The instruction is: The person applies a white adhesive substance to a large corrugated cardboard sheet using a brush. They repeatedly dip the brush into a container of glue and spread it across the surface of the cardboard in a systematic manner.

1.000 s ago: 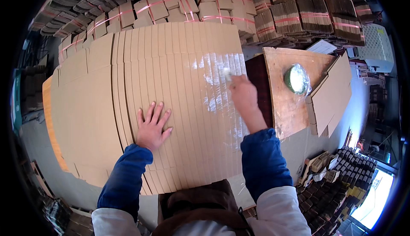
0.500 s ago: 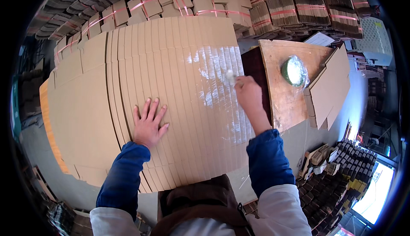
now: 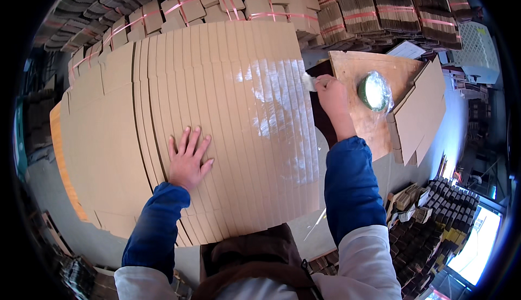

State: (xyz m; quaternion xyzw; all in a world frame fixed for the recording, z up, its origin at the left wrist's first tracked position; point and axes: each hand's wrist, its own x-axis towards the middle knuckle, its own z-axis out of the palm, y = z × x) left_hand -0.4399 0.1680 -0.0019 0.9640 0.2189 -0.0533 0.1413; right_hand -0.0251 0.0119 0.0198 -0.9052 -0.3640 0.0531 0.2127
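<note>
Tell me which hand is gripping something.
The right hand: it pinches a small white tool by the cardboard's right edge. The left hand lies spread on the cardboard, gripping nothing.

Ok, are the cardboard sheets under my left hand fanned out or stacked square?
Fanned out: the cardboard sheets overlap in steps, each showing a narrow strip beside the next, under your left hand.

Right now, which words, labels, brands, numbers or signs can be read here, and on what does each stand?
None can be read.
Cardboard sheets: no lettering visible.
Green-rimmed container: none visible.
Yellow mark on the pale perforated case: too small to tell whether it bears print.
Pale flat panel: likewise.
</note>
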